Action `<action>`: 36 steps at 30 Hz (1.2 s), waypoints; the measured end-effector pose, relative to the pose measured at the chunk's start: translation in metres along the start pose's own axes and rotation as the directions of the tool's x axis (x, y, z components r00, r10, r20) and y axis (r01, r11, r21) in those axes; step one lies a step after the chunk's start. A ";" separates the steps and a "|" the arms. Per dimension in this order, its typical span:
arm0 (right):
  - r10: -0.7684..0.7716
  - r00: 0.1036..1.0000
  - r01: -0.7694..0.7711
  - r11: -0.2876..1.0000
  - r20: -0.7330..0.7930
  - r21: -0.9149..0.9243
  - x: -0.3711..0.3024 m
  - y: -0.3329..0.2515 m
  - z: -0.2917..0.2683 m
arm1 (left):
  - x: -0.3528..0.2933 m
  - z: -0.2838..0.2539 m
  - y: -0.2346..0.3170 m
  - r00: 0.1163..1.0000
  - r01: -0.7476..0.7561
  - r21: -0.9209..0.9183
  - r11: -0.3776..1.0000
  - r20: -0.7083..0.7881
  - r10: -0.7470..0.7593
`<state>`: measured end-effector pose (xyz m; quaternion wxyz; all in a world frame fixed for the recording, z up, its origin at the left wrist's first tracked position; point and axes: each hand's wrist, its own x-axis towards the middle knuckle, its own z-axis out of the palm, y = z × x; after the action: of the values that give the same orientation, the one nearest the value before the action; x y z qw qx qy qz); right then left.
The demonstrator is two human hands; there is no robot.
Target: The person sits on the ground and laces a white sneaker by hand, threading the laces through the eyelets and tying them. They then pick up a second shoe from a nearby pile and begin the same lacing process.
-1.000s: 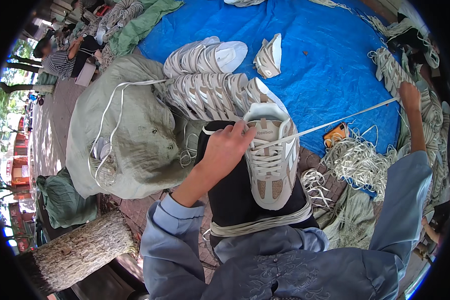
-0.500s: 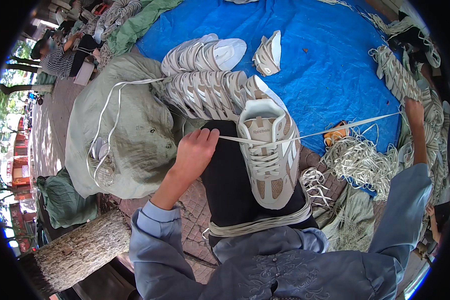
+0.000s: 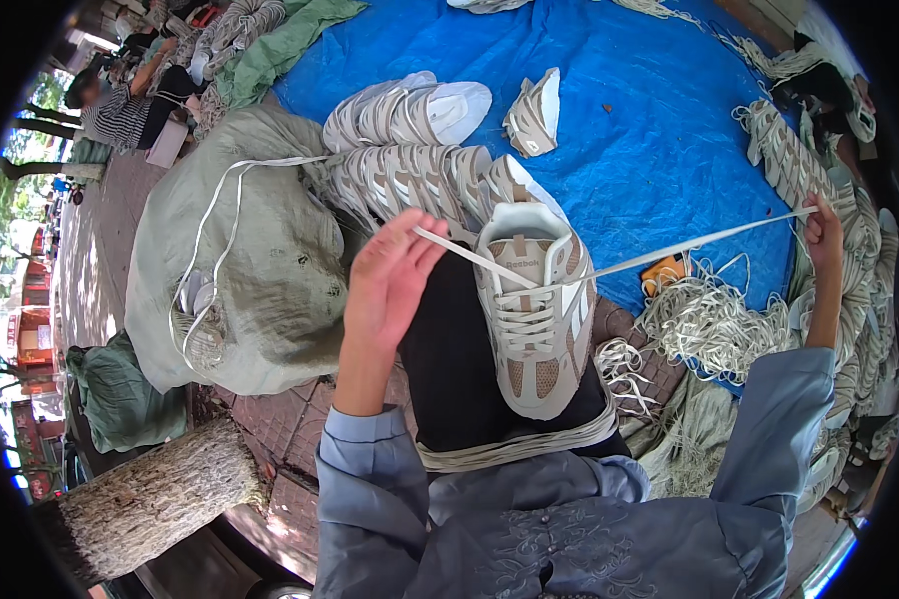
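A beige and white sneaker rests on my dark-trousered lap, its toe toward me. White laces are threaded across its tongue. My left hand, raised to the left of the shoe, pinches one end of a shoelace. Out to the right, my right hand grips the other end and holds it stretched from the shoe's top eyelets. A bundle of pale laces lies across my thighs below the toe.
Shoe uppers lie in nested rows beyond my knees, and one piece sits apart on the blue tarp. To the right is a lace heap with an orange object. A stuffed sack and tree trunk are left.
My left hand has turned and risen a little, lifting its lace end. My right hand has come down slightly, and its arm has drawn inward.
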<state>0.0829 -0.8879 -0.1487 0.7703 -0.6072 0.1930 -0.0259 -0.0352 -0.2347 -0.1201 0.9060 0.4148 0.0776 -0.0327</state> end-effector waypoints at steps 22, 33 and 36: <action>-0.107 0.970 0.211 0.818 0.220 -0.535 -0.062 0.047 0.191 | 0.017 -0.165 0.137 0.894 -0.208 0.375 0.903 -0.302 0.331; -0.250 0.334 0.914 0.322 0.909 -0.248 -0.200 0.119 0.384 | 0.000 -0.001 -0.045 0.773 -0.562 0.818 -0.127 0.573 0.271; -0.171 0.390 0.862 0.412 0.905 -0.294 -0.209 0.122 0.380 | -0.008 -0.001 -0.044 0.769 -0.556 0.814 -0.167 0.581 0.267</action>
<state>-0.0091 -0.4469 -0.1374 0.3835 -0.8359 -0.3904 0.0428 -0.0483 -0.2624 -0.1523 0.3083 0.9130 -0.2020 0.1749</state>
